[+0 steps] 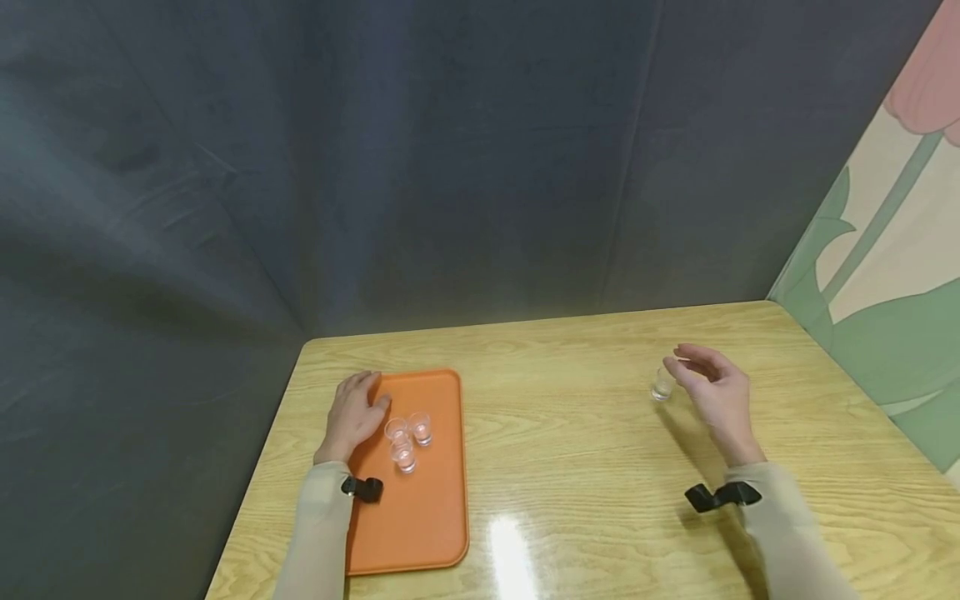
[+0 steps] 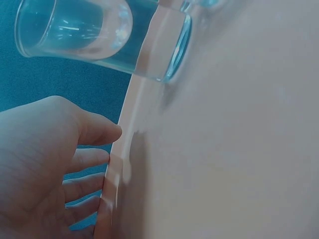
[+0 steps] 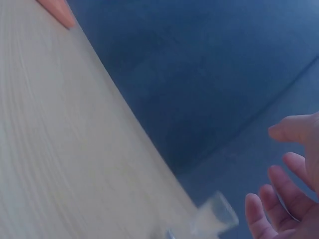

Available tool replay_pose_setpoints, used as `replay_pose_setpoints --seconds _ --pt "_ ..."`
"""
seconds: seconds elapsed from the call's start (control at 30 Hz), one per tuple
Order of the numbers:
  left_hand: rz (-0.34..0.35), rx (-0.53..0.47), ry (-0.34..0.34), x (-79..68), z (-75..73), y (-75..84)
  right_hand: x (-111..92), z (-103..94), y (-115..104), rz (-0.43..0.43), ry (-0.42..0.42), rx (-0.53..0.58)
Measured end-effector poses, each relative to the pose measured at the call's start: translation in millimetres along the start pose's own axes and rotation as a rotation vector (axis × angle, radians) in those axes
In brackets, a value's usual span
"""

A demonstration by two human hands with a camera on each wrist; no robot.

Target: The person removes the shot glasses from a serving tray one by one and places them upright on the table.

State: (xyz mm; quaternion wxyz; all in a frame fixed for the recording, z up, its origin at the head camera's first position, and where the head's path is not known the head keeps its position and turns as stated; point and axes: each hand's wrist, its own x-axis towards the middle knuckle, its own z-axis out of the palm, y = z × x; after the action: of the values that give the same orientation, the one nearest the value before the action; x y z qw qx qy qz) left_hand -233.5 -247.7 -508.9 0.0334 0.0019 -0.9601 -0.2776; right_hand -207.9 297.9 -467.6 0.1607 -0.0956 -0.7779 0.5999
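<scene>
My left hand (image 1: 352,417) rests at the left edge of an orange tray (image 1: 408,525), its fingers loosely extended along the rim and holding nothing. Right beside it on the tray stand three small clear shot glasses (image 1: 404,458), close together. One of these glasses (image 2: 75,30) looms large in the left wrist view, apart from the thumb. On the right of the table, another shot glass (image 1: 662,387) stands upright on the wood. My right hand (image 1: 716,400) is just to its right, thumb and fingers parted; the right wrist view shows a gap between fingertips and glass (image 3: 215,216).
A light wooden table (image 1: 562,433) bears the tray and the lone glass. Dark curtains (image 1: 480,167) hang behind it and along the left. A wall painted with a flower (image 1: 900,350) borders the right. Each wrist wears a black strap (image 1: 723,497).
</scene>
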Motion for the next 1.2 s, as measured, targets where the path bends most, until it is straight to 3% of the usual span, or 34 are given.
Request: replay_pose_setpoints --seconds 0.27,0.7,1.03,1.2 --pt "-0.003 -0.001 -0.007 0.2 -0.4 0.5 -10.8 35.0 -13.1 -0.055 -0.178 0.057" --pt "-0.002 -0.008 0.003 -0.8 -1.0 0.2 -27.9 103.1 -28.3 -0.081 -0.323 0.102" --pt "-0.012 -0.006 -0.004 0.8 -0.7 1.0 -45.8 153.3 -44.1 -0.119 -0.447 0.024" --pt "-0.022 -0.004 -0.006 0.4 -0.1 -0.1 -56.2 177.2 -47.8 -0.139 -0.517 0.054"
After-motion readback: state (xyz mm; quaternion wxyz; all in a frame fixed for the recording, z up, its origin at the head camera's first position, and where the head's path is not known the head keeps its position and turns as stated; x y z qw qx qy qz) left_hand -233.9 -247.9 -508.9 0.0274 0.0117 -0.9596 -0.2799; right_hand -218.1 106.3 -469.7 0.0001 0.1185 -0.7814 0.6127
